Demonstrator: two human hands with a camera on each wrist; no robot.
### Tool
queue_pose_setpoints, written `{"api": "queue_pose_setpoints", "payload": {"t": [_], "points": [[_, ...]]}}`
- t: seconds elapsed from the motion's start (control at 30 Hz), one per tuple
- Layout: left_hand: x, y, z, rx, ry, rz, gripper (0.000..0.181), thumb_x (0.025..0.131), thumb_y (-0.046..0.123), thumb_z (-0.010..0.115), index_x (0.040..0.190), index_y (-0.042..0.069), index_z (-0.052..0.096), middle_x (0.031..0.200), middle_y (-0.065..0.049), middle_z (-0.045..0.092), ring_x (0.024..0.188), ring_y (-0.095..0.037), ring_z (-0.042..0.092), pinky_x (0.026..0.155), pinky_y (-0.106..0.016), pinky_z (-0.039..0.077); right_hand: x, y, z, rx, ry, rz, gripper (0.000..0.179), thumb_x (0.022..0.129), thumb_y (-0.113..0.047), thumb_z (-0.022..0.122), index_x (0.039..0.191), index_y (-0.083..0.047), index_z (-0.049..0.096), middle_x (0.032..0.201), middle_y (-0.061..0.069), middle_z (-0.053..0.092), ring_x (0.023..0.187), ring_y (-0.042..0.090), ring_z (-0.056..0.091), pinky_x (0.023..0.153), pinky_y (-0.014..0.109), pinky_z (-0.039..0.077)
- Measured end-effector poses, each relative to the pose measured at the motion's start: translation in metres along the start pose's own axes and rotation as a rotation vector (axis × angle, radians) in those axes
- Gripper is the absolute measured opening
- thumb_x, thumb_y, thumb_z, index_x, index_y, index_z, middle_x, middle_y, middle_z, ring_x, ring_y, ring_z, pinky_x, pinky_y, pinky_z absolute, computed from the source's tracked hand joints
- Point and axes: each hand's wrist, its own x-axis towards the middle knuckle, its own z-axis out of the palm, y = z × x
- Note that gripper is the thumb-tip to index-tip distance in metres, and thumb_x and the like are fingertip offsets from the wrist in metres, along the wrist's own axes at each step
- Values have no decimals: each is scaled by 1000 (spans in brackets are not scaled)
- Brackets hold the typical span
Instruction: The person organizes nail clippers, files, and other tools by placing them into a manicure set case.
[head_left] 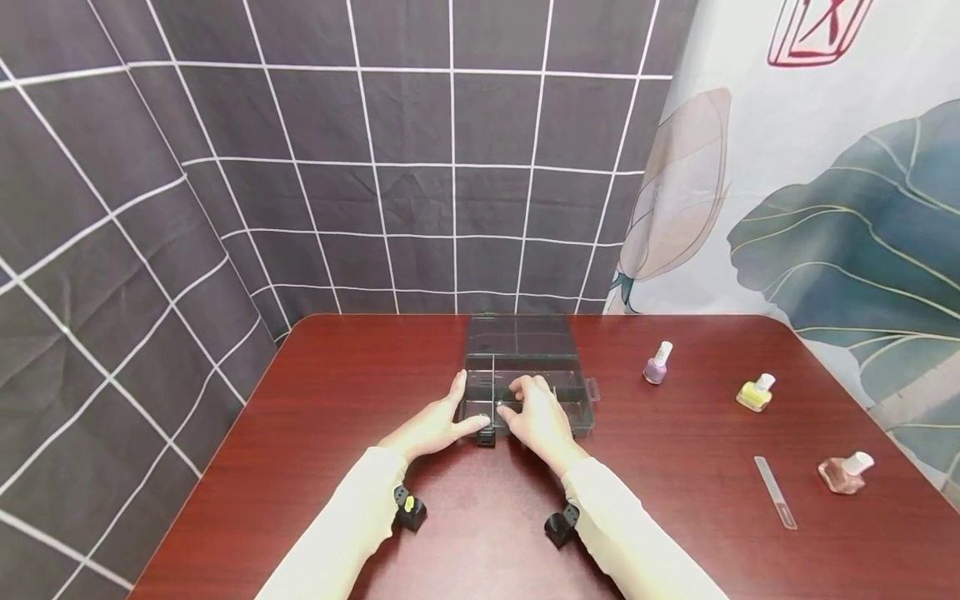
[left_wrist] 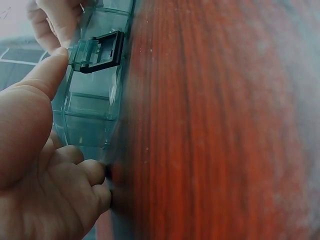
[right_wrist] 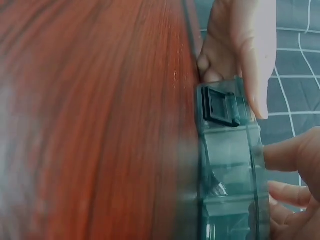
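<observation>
A see-through grey plastic compartment box (head_left: 577, 414) lies on the table with its lid (head_left: 521, 335) folded back. My left hand (head_left: 433, 427) holds the box's front left corner. Its thumb lies on the front rim beside a dark latch (left_wrist: 104, 52), and its fingers are along the left side. Over the middle compartments is my right hand (head_left: 542, 419), fingers bent down and thumb close to a divider (head_left: 493, 379). In the right wrist view that thumb (right_wrist: 282, 154) is at the front rim, apart from the forefinger. Whether the right fingertips pinch anything is hidden.
To the right on the red-brown table (head_left: 337, 375) stand a lilac nail polish bottle (head_left: 656, 368), a yellow one (head_left: 754, 395) and a brownish-pink one (head_left: 842, 473). A nail file (head_left: 776, 493) lies near them. A dark grid-patterned cloth (head_left: 405, 200) hangs behind the table.
</observation>
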Motion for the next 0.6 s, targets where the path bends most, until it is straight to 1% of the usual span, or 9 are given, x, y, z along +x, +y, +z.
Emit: {"api": "queue_pose_setpoints", "payload": {"t": [0.07,0.17,0.27,0.4,0.53,0.6], "points": [[0,-1,1,1,2,-2,97,86,54,58,150,6,3,121,-22,55,96,-21,57,89,-38,42,0,2,-1,48,3,-14,28,74,-17,77,95,-7,62,88,4,55,82,23,57,73,40,46],[1,-1,1,10,5,-4,97,85,55,58,150,7,3,117,-20,57,92,-19,56,88,-37,42,0,4,-4,95,30,-61,26,72,-13,78,93,-6,63,84,5,57,79,24,57,73,39,46],[1,-2,2,7,8,-4,97,85,54,58,150,7,4,127,-22,51,102,-22,56,92,-39,41,-1,3,-10,143,55,-85,27,72,-9,78,93,-4,62,83,6,58,74,22,56,68,37,46],[1,-1,2,-4,9,-23,98,85,56,58,150,8,4,141,-23,37,119,-26,49,99,-41,36,-2,-1,-19,208,62,-64,28,73,-6,76,96,-3,62,85,9,61,64,15,52,60,30,44],[0,-1,3,-1,8,-36,99,84,58,57,150,9,4,145,-22,32,123,-28,45,101,-41,34,-2,0,-24,239,59,-44,26,74,-7,75,96,-4,63,85,8,63,62,12,51,59,28,43],[0,-1,3,2,9,-36,99,84,59,57,150,8,4,143,-23,34,123,-28,45,101,-42,34,-2,3,-25,252,55,-32,26,74,-7,75,97,-4,63,85,7,63,63,12,51,59,28,43]]}}
